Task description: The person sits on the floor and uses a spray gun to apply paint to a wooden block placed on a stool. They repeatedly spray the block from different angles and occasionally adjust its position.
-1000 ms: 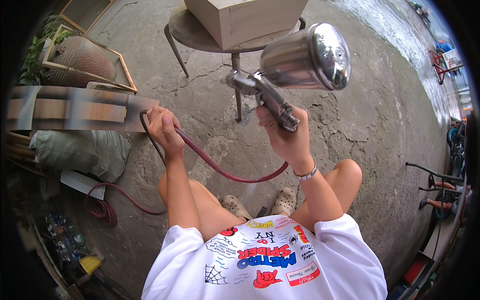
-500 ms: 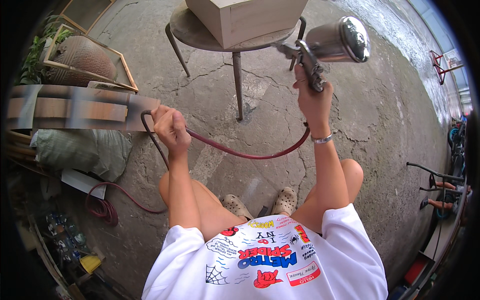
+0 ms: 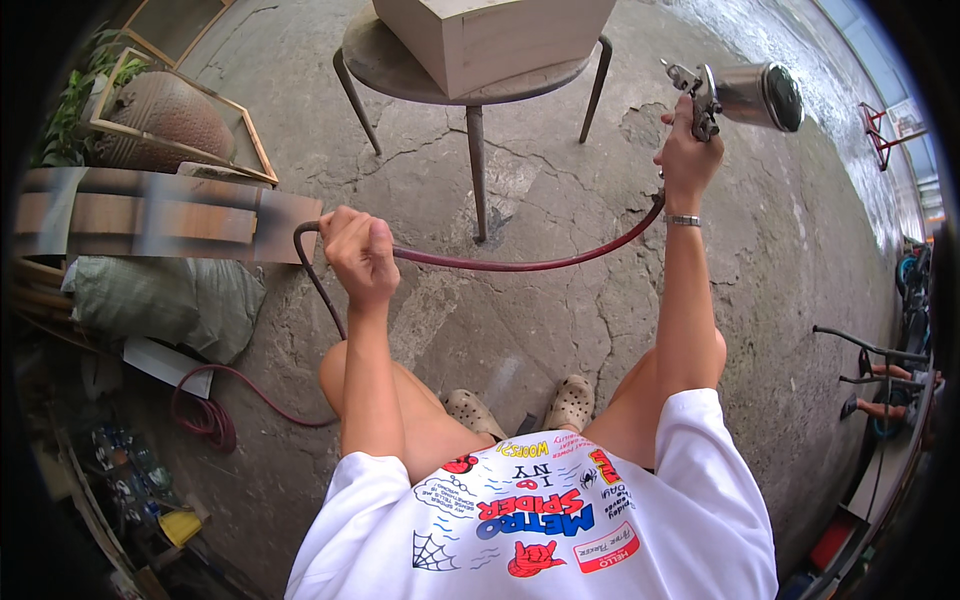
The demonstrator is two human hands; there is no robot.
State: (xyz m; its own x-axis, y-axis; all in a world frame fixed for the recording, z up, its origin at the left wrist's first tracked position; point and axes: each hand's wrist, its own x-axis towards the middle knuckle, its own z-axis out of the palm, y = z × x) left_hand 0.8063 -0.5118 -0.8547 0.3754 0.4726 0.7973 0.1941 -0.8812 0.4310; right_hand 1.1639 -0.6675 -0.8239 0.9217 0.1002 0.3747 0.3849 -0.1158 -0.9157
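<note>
My right hand [image 3: 690, 155] is wrapped round the handle of a metal spray gun [image 3: 706, 98], which has a shiny silver cup on its side. The gun is held out to the right of a round stool. From its handle a dark red air hose [image 3: 520, 265] sags across to my left hand [image 3: 360, 255], which is closed round it. Past that fist the hose bends down beside my left knee. On the stool [image 3: 362, 48] sits a pale box-shaped piece [image 3: 520, 45], cut off by the top edge of the view.
Left stand a large brown pot [image 3: 160, 120], a wooden frame [image 3: 250, 140], stacked boards [image 3: 150, 215] and a grey-green sack [image 3: 165, 300]. More hose lies coiled [image 3: 212, 425] on the cracked concrete floor. A person's legs [image 3: 885, 410] show at far right.
The right hand has swung the spray gun to the right, away from the stool's edge. My left hand has shifted slightly right, and the hose between them is less slack.
</note>
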